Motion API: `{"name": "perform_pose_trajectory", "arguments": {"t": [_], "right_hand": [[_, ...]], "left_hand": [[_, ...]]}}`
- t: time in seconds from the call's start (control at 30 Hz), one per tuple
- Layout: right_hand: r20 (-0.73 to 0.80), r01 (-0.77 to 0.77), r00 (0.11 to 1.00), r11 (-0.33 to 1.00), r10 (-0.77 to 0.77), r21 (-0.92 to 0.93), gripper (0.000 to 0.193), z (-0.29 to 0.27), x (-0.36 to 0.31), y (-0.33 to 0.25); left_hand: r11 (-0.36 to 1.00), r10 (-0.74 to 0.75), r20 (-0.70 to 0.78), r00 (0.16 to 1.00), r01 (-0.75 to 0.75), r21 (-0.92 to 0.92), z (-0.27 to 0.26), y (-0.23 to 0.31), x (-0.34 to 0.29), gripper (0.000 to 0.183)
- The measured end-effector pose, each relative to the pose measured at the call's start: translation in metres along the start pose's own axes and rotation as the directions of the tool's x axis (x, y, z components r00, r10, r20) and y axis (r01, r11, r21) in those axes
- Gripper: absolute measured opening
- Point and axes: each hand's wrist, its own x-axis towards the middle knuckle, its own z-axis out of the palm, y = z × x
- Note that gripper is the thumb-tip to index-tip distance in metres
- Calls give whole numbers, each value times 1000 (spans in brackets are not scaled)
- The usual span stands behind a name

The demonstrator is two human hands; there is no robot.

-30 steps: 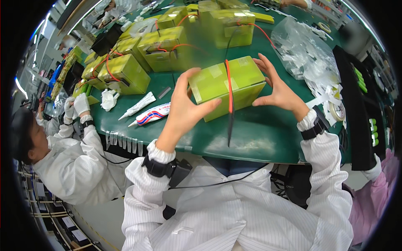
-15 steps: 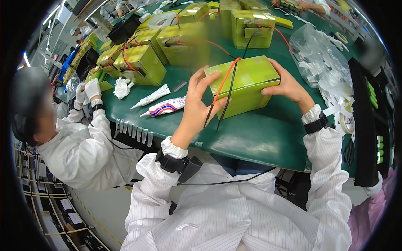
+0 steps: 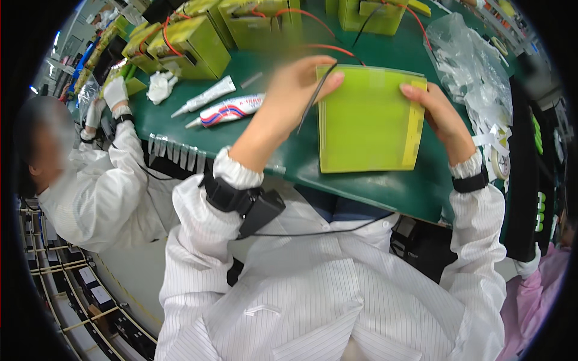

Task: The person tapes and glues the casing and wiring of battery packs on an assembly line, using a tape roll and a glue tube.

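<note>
Holding, both hands: I am watching two bare hands gripping a yellow-green battery pack (image 3: 370,123), its broad face toward me, over the green table (image 3: 277,157); whether its base is touching, I cannot tell.
Left hand (image 3: 294,90): thumb is pressing the upper left face, fingers wrapping behind.
Right hand (image 3: 442,117): thumb is pressing the upper right edge.
Leads: a black lead (image 3: 309,105) is hanging past the left thumb.
Positioning: I am judging this two-handed orienting; any next move is calling for steady thumbs and a free lead.
</note>
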Motion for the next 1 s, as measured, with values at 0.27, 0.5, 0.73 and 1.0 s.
{"name": "perform_pose_trajectory", "arguments": {"t": [0.27,0.5,0.73,1.0], "right_hand": [[56,-139,989,989,137,44,62,-5,18,8],[77,-227,971,974,226,1,55,-11,44,21],[-190,-114,981,874,25,-473,72,3,29,-9],[-215,-31,976,959,-32,-283,67,39,-26,18]], "left_hand": [[739,541,-121,832,-402,540,-10,-29,22,42],[847,304,-176,936,-181,499,-19,-53,23,37],[856,169,-78,982,-107,506,-28,-54,-18,52],[735,396,38,917,-342,586,-3,-47,-64,91]]}}
